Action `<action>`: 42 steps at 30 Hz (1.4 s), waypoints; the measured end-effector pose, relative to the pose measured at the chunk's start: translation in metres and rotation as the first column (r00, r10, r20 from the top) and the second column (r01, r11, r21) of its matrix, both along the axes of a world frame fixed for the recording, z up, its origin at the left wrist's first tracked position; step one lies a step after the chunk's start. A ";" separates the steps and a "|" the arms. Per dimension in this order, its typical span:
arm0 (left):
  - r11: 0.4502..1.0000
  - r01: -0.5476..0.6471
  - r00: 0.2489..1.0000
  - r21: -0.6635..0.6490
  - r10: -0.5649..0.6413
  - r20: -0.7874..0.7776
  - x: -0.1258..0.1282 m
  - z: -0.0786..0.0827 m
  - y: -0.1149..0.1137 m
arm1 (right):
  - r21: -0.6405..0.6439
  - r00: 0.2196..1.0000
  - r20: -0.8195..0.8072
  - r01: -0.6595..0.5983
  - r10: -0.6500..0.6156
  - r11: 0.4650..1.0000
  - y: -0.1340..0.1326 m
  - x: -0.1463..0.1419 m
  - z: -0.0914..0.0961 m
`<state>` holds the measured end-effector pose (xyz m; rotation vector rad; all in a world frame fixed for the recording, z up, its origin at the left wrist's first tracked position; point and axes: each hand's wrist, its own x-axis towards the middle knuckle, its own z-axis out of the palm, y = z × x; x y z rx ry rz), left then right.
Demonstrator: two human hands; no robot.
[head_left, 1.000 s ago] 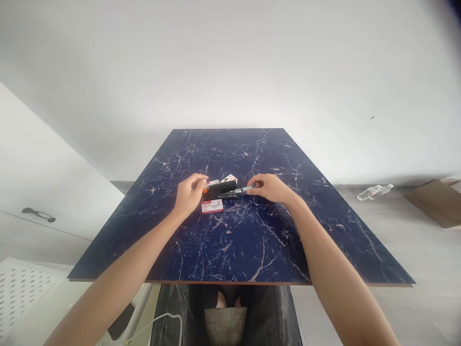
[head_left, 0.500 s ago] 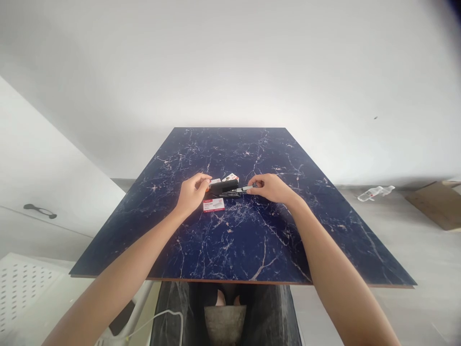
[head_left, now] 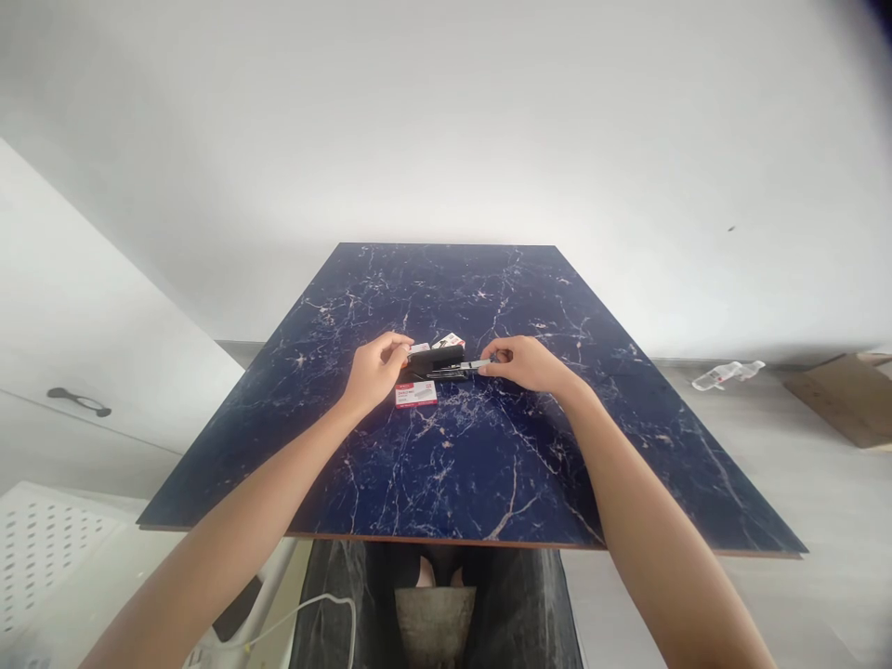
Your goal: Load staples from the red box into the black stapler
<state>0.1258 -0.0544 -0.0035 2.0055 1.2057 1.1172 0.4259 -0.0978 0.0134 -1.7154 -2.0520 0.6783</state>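
The black stapler (head_left: 436,363) lies on the blue marble table (head_left: 480,465), long axis running left to right; the left hand (head_left: 376,372) curls narrowly around its left end, hiding it; the right hand (head_left: 522,364) pinches the thin metal slide (head_left: 472,364) at its right end; one staple box (head_left: 416,394) lies just in front; another (head_left: 447,341) sits behind, partly hidden.

Bright, flat light, source unclear; white wall (head_left: 446,121) nearly blown out, mild glare on marble tabletop (head_left: 488,465), faint shadows, fisheye bowing at edges, dark smudge (head_left: 879,14) top-right.
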 end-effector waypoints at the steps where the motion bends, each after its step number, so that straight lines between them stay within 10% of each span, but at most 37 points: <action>1: 1.000 0.001 1.000 0.001 -0.001 -0.001 0.000 0.000 0.000 | -0.001 1.000 0.003 0.002 -0.002 1.000 0.000 -0.001 0.000; 28: 0.996 0.050 0.996 0.075 -0.044 -0.082 -0.001 -0.003 0.001 | 0.167 0.996 0.087 0.008 -0.023 0.986 0.001 -0.020 -0.005; 33: 0.957 0.245 0.934 0.157 -0.190 -0.301 -0.017 0.015 0.011 | 0.107 0.996 0.071 0.047 -0.055 0.993 -0.006 -0.010 0.012; 42: 0.940 0.315 0.821 -0.132 -0.340 -0.460 -0.044 0.021 0.030 | -0.023 0.970 0.235 0.073 -0.066 0.997 -0.010 -0.004 0.019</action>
